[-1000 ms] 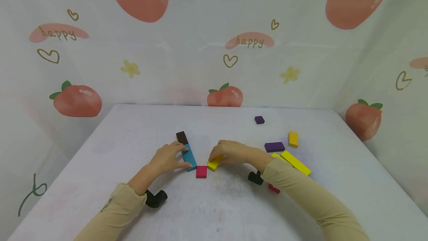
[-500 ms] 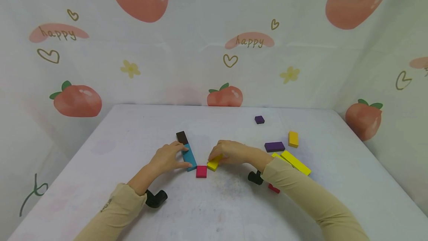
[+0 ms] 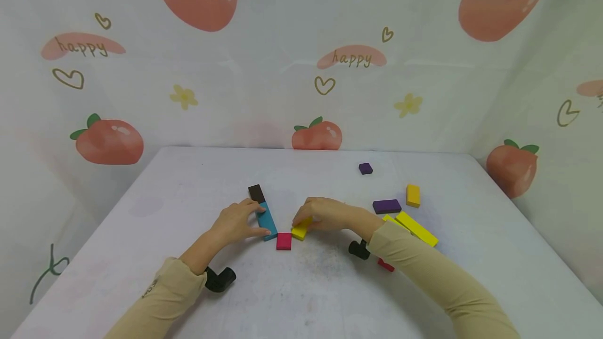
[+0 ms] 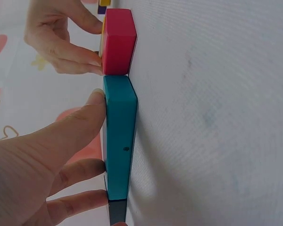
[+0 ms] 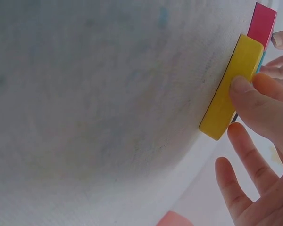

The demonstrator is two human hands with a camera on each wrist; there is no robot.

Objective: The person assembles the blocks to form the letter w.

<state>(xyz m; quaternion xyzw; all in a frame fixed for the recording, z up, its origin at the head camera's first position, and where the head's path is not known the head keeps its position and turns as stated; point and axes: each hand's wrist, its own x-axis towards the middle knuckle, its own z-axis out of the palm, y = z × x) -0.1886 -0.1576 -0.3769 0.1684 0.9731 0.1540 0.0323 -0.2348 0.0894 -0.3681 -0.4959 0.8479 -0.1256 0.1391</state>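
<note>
In the head view, my left hand (image 3: 239, 221) rests on a blue block (image 3: 267, 222), thumb at the near end and fingers farther along. A black block (image 3: 256, 193) continues the line at the blue block's far end. By its near end lies a red square block (image 3: 283, 241). My right hand (image 3: 325, 213) pinches a yellow block (image 3: 299, 233) whose near end is close to the red block's right corner. In the right wrist view, the thumb (image 5: 243, 87) lies on the yellow block's side, with the index finger behind and the other fingers spread away.
Right of my hands lie two purple blocks (image 3: 387, 206), an orange-yellow block (image 3: 413, 195) and long yellow blocks (image 3: 416, 229) partly behind the sleeve. A red block (image 3: 386, 265) shows under the right sleeve. Black wrist-worn pieces (image 3: 219, 280) stick out by both cuffs.
The right hand and the yellow block have shifted very slightly left, toward the red block. The left hand and the other blocks stay in place.
</note>
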